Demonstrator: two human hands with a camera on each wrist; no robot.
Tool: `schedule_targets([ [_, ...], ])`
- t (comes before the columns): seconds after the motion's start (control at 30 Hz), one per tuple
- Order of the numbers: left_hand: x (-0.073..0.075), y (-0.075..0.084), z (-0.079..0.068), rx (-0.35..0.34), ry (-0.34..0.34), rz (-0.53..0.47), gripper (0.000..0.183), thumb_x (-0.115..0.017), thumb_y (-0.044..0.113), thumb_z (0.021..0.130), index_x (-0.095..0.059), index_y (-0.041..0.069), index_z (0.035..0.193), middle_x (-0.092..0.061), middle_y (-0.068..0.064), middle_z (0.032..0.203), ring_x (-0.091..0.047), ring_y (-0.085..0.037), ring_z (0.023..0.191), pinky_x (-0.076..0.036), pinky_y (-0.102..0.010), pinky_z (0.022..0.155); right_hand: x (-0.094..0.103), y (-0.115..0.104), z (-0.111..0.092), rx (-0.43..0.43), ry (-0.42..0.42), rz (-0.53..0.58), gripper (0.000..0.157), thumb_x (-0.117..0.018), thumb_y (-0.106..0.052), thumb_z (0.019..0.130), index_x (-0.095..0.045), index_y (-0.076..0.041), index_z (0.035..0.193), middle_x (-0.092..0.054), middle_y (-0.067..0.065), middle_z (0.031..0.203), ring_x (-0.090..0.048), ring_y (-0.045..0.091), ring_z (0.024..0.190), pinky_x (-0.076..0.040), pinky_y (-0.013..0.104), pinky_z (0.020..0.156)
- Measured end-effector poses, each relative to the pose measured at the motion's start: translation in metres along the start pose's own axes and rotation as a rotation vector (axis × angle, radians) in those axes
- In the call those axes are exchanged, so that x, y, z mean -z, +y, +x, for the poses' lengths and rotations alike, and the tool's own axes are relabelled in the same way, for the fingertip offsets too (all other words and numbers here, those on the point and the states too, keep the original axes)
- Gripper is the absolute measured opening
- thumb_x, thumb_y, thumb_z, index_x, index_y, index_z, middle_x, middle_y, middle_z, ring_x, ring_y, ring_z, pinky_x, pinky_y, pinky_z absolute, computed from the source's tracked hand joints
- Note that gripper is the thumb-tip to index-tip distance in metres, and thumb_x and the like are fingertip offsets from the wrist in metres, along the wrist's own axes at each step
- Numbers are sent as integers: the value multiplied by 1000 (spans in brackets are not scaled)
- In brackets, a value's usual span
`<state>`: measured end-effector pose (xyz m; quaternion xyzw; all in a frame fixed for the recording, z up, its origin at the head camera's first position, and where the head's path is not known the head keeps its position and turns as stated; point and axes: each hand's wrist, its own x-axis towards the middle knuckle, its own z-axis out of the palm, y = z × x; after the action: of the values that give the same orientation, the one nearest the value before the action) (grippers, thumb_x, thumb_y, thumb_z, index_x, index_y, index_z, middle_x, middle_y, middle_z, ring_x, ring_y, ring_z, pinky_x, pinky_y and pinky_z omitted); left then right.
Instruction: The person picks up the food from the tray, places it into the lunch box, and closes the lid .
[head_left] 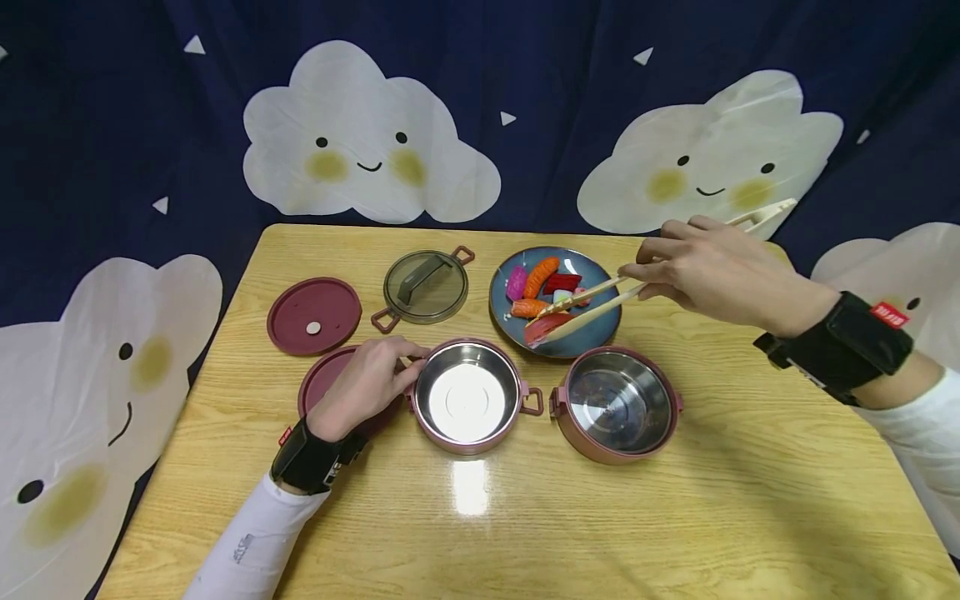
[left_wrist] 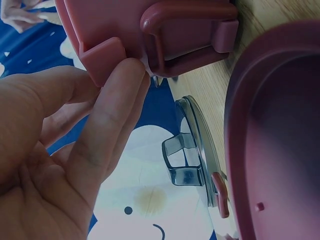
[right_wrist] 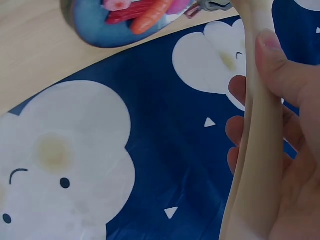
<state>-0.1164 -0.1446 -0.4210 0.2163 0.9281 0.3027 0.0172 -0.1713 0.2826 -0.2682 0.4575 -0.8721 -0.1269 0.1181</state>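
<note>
My right hand (head_left: 712, 267) grips light wooden tongs (head_left: 600, 310), seen close up in the right wrist view. Between the tong tips is a red-topped piece of toy sushi (head_left: 546, 328), over the near edge of the blue plate (head_left: 611, 325). Other toy food pieces lie on that plate, among them an orange shrimp-like one (head_left: 541, 277). My left hand (head_left: 369, 379) holds the left side of a shallow pink pot (head_left: 468, 452) with a shiny steel inside; thumb and fingertips pinch a pink tab (left_wrist: 103, 60) beside its loop handle (left_wrist: 192, 65).
A deeper pink pot (head_left: 617, 446) stands to the right of the shallow one. Behind the left hand are a glass lid (head_left: 426, 287) with a dark handle and a round maroon lid (head_left: 315, 315). Another maroon lid (head_left: 322, 379) lies partly under that hand.
</note>
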Motion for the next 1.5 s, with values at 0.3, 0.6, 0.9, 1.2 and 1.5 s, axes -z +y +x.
schedule_targets([
  [0.3, 1, 0, 0, 3, -2, 12, 21, -73, 11, 99, -80, 4, 117, -80, -12, 107, -67, -15, 85, -52, -27, 71, 1, -16, 11, 43, 36, 26, 46, -93, -14, 77, -80, -14, 121, -76, 7, 102, -61, 27, 89, -54, 40, 77],
  [0.6, 1, 0, -1, 4, -2, 8, 20, -73, 11, 99, -80, 4, 117, -80, -12, 106, -70, -16, 88, -53, -28, 73, -6, -38, 26, 96, 40, 9, 43, -91, -19, 82, -79, -21, 124, -75, 3, 102, -55, 24, 87, -51, 38, 78],
  [0.9, 0, -1, 0, -11, 2, 12, 20, -73, 11, 99, -80, 3, 116, -80, -12, 107, -71, -17, 90, -54, -29, 74, -13, -52, 44, 154, 93, 1, 39, -86, -37, 86, -80, -21, 121, -76, 0, 99, -58, 23, 86, -48, 34, 73],
  [1.2, 0, -2, -1, -16, 8, 20, 20, -73, 12, 99, -81, 3, 116, -80, -12, 107, -70, -16, 88, -53, -28, 73, -22, -68, 64, 180, 55, -28, 50, -84, -43, 86, -75, -26, 132, -76, 0, 104, -61, 25, 97, -49, 35, 80],
  [1.5, 0, -2, 0, -19, 11, 19, 20, -74, 11, 99, -80, 3, 116, -80, -12, 106, -69, -15, 87, -52, -27, 72, -38, -76, 75, 208, 74, -41, 46, -83, -46, 84, -78, -27, 125, -72, -3, 100, -59, 23, 93, -45, 33, 76],
])
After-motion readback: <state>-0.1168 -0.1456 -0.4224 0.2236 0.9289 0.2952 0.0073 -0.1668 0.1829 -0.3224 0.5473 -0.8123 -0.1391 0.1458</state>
